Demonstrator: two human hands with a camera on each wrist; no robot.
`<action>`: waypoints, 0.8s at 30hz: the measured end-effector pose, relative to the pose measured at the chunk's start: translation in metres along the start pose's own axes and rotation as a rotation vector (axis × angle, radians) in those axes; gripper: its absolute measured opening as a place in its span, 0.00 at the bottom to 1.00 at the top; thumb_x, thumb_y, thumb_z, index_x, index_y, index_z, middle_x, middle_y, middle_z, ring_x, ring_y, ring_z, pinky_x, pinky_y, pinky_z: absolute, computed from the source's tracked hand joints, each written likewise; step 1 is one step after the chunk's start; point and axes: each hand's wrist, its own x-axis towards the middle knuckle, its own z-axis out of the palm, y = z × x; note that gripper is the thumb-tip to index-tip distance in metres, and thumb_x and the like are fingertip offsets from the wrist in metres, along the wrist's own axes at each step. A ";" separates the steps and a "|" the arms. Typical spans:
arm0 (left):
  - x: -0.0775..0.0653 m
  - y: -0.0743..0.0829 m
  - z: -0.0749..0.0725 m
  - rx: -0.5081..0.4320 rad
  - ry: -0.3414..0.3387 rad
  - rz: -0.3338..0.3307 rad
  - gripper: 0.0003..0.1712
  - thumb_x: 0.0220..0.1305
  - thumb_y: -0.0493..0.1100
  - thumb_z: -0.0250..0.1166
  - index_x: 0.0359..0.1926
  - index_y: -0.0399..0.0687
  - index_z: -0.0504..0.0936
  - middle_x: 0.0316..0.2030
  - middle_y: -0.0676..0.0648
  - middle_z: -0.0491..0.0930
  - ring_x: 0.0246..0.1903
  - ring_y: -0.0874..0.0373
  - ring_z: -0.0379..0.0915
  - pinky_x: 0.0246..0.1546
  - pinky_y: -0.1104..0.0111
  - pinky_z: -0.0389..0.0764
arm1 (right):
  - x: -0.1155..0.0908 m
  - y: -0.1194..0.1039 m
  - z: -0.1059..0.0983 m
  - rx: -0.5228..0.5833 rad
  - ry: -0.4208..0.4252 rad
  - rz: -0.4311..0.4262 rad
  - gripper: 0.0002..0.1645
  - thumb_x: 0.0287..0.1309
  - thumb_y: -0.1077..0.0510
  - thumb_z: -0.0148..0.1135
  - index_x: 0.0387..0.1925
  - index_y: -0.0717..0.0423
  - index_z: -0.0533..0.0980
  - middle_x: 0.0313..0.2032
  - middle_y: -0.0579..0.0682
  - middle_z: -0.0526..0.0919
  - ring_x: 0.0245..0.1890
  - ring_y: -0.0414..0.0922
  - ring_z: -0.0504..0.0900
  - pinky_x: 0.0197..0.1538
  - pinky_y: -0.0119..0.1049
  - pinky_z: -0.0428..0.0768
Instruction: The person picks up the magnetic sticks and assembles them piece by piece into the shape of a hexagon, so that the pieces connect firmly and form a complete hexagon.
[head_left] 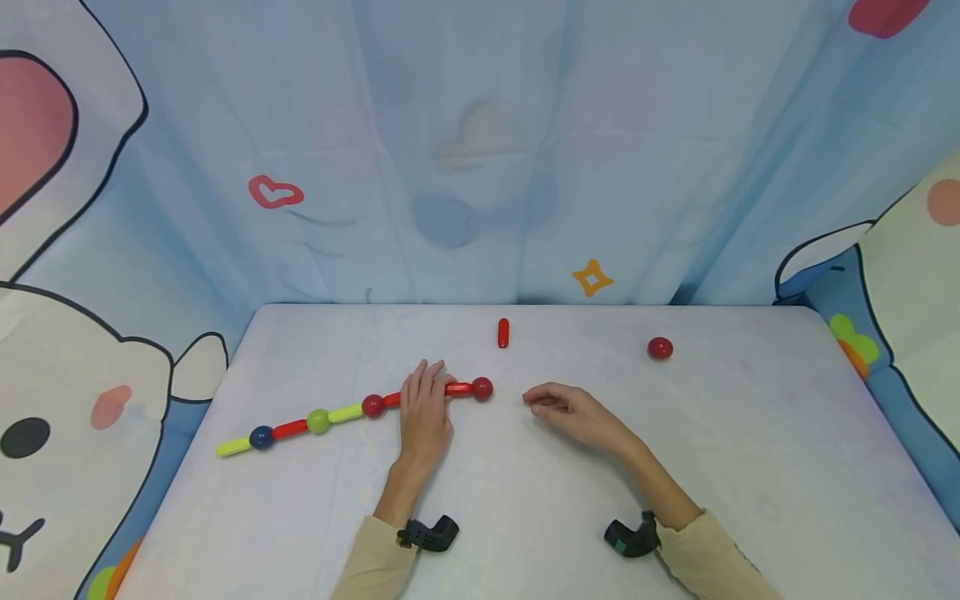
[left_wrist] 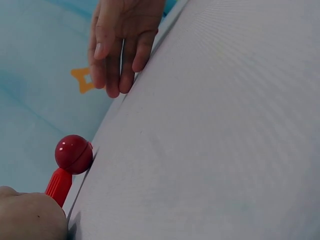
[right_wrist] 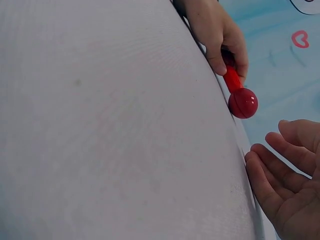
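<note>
A chain of coloured rods and balls lies slantwise across the left half of the table. From its left end come a yellow-green rod (head_left: 234, 447), a blue ball (head_left: 262, 437), a red rod (head_left: 289, 429), a green ball (head_left: 318, 421), a yellow-green rod (head_left: 346, 413) and a red ball (head_left: 373, 406). My left hand (head_left: 426, 421) grips the chain near its right end, thumb and fingers round a red rod (right_wrist: 232, 79), hiding part of it. Beyond the fingers shows the red end ball (head_left: 482, 388). To its right my right hand (head_left: 573, 412) holds nothing, its fingers loosely bent.
A loose red rod (head_left: 503, 333) lies near the back of the white table (head_left: 750, 433). Farther right sits a loose red ball (head_left: 660, 348). Behind the table hangs a printed blue curtain (head_left: 480, 125). Each wrist wears a black camera (head_left: 435, 534).
</note>
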 end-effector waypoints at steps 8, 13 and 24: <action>0.000 0.000 -0.001 0.034 0.004 -0.003 0.18 0.63 0.36 0.62 0.54 0.50 0.74 0.64 0.47 0.70 0.71 0.48 0.56 0.71 0.48 0.57 | 0.000 0.003 0.000 -0.017 0.008 0.000 0.17 0.66 0.52 0.58 0.54 0.52 0.77 0.54 0.51 0.81 0.55 0.49 0.78 0.60 0.49 0.77; -0.001 0.000 -0.002 0.028 -0.016 -0.040 0.21 0.61 0.33 0.63 0.55 0.48 0.73 0.64 0.46 0.70 0.71 0.47 0.56 0.71 0.48 0.56 | -0.001 0.003 0.002 -0.024 0.008 -0.013 0.17 0.66 0.53 0.58 0.54 0.52 0.77 0.53 0.51 0.81 0.54 0.49 0.79 0.59 0.47 0.77; 0.000 -0.002 -0.006 0.067 0.013 -0.092 0.30 0.59 0.36 0.66 0.63 0.52 0.71 0.68 0.45 0.66 0.74 0.44 0.48 0.71 0.40 0.47 | -0.001 0.001 0.004 -0.040 0.007 -0.008 0.17 0.67 0.53 0.57 0.54 0.51 0.77 0.53 0.50 0.81 0.54 0.48 0.78 0.60 0.46 0.76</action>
